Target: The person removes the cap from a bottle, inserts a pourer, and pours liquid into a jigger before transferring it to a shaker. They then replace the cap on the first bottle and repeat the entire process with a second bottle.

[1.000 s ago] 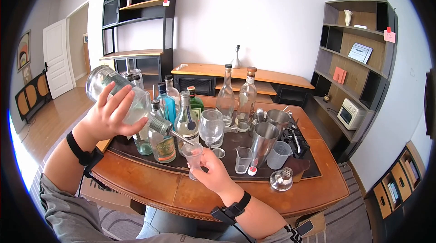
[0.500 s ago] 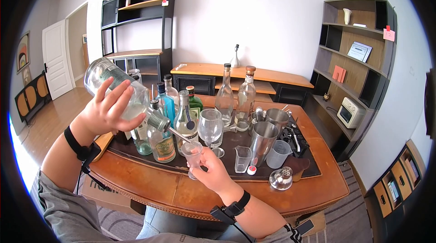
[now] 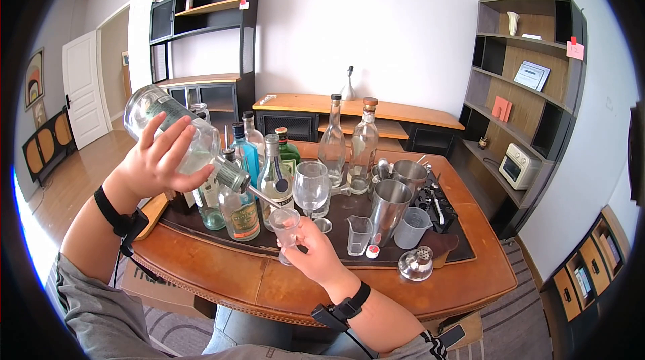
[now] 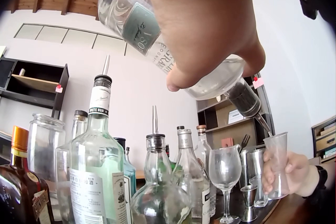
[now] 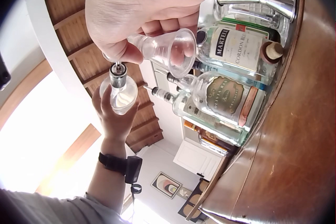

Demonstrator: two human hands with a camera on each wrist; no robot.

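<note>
My left hand (image 3: 164, 158) grips a large clear bottle (image 3: 149, 112) with a green label, tilted neck-down to the right. Some clear liquid lies by its shoulder in the left wrist view. From its neck a metal pour spout (image 4: 263, 123) points down, its tip right at the mouth of a clear jigger (image 4: 276, 163). The jigger has an hourglass shape and stands upright. My right hand (image 3: 314, 252) pinches it around the narrow middle, just above the table's front part. Close behind the hands stand a pale green bottle (image 4: 97, 166) and an orange-labelled bottle (image 3: 240, 219).
More bottles crowd the table's left half, with a wine glass (image 3: 312, 185) at centre. Metal shaker tins (image 3: 391, 209), a small glass pitcher (image 3: 359, 235), a plastic measuring cup (image 3: 412, 229) and a strainer top (image 3: 416, 266) stand to the right. Two tall bottles (image 3: 332, 145) stand behind.
The tilted bottle has risen slightly with my left hand, and its neck has shifted a little up and left. My right hand and the jigger have stayed nearly still.
</note>
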